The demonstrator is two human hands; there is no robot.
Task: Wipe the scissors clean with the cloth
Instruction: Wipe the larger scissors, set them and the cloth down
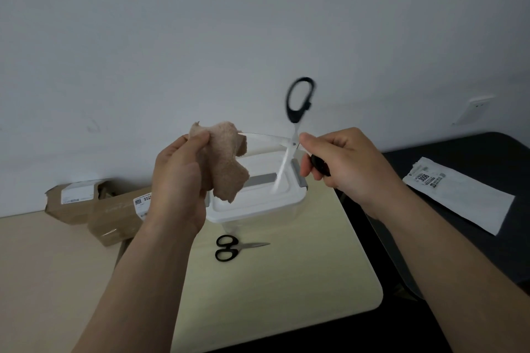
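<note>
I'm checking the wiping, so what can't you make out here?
Head view:
Held scissors: one blade tip hidden by the cloth.
Lower handle covered by the right hand; upper handle motion-blurred.
Dirt on the blades: too blurred to tell.
Parcel label print: too small.

Pinkish-tan cloth [226, 160]; black-handled, white-bladed scissors [292, 135]; white box [258, 206].

We see through one wide-angle camera worn on the person's head. It faces forward and down. The left hand [177, 178] and right hand [344, 163] sit near the lens at mid-frame, the beige table [286, 295] lies below, and the pale wall [200, 23] fills the upper half.
</note>
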